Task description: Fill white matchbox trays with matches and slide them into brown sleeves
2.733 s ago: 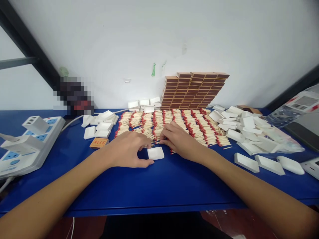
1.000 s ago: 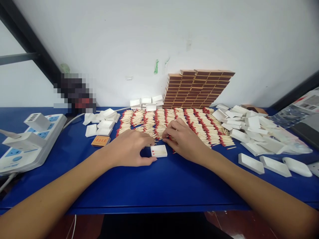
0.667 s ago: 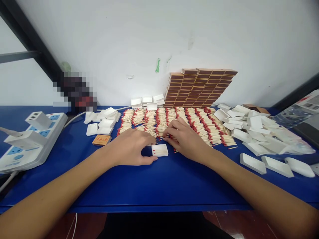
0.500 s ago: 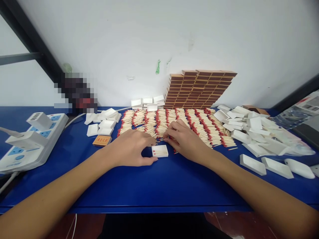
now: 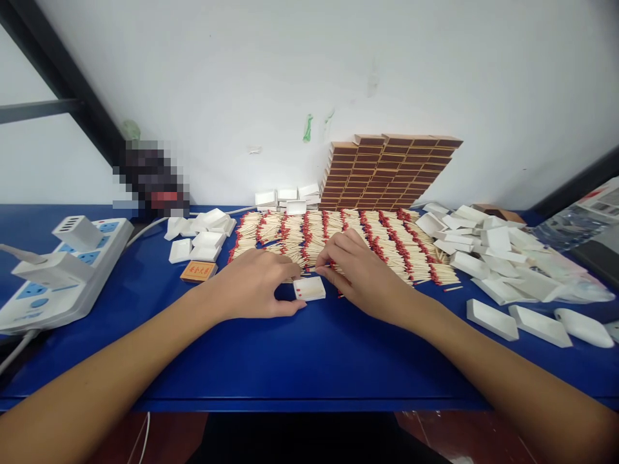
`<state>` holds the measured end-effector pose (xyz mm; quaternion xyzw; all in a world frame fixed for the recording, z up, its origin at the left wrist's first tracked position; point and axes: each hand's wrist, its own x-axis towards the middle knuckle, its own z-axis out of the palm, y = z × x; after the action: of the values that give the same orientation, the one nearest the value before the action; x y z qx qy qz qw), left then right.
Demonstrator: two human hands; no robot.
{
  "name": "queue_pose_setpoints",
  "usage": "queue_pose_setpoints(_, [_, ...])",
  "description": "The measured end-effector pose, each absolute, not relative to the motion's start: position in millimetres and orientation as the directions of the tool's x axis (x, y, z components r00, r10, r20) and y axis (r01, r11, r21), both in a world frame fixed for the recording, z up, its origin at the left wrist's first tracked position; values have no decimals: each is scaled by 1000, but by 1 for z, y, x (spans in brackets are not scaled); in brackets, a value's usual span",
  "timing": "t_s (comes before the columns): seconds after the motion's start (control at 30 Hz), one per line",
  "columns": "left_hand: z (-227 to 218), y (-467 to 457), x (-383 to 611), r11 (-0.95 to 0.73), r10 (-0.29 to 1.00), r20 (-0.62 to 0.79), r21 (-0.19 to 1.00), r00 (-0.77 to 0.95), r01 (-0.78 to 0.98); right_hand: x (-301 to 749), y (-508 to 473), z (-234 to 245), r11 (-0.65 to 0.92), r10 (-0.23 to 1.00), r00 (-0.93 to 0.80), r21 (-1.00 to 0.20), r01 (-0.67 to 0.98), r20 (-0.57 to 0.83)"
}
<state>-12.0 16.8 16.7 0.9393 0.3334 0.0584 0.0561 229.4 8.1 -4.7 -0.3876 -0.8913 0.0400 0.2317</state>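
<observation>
A small white matchbox tray (image 5: 309,289) lies on the blue table (image 5: 300,361) with a few red-tipped matches in it. My left hand (image 5: 254,283) curls around the tray's left side, thumb against its near corner. My right hand (image 5: 360,270) rests just right of the tray, fingers pinched on matches at the near edge of the spread of red-tipped matches (image 5: 338,235). What the fingertips grip is partly hidden.
A stack of brown matchbox sleeves (image 5: 387,171) leans on the wall. White empty trays lie in heaps at the right (image 5: 488,248) and at the left (image 5: 200,235). An orange matchbox (image 5: 198,271) and a white power strip (image 5: 53,270) sit on the left.
The white tray was empty 2.7 s ago and now holds a few matches. Both hands have stayed beside it with only small finger movements.
</observation>
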Motion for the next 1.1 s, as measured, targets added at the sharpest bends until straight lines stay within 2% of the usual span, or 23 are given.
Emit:
queue_pose_setpoints(0.1, [17, 18, -12, -771, 634, 75, 136, 770, 622, 225, -3, 0, 726, 684, -638, -255, 638, 354])
queue_pose_setpoints(0.33, [17, 17, -11, -777, 628, 73, 102, 774, 621, 218, -10, -7, 781, 612, -706, -128, 612, 356])
queue_pose_setpoints(0.53, [15, 16, -11, -774, 630, 68, 127, 773, 620, 230, 4, -9, 728, 670, -616, -206, 654, 413])
queue_pose_setpoints(0.77, [17, 13, -10, -770, 635, 52, 120, 771, 626, 241, 24, -20, 695, 699, -601, -170, 699, 388])
queue_pose_setpoints(1.0, [19, 12, -10, -778, 626, 54, 121, 778, 617, 230, 25, -18, 709, 679, -660, -51, 704, 321])
queue_pose_setpoints(1.1, [19, 11, -11, -783, 620, 61, 112, 782, 612, 229, 26, -18, 713, 671, -666, -36, 701, 326])
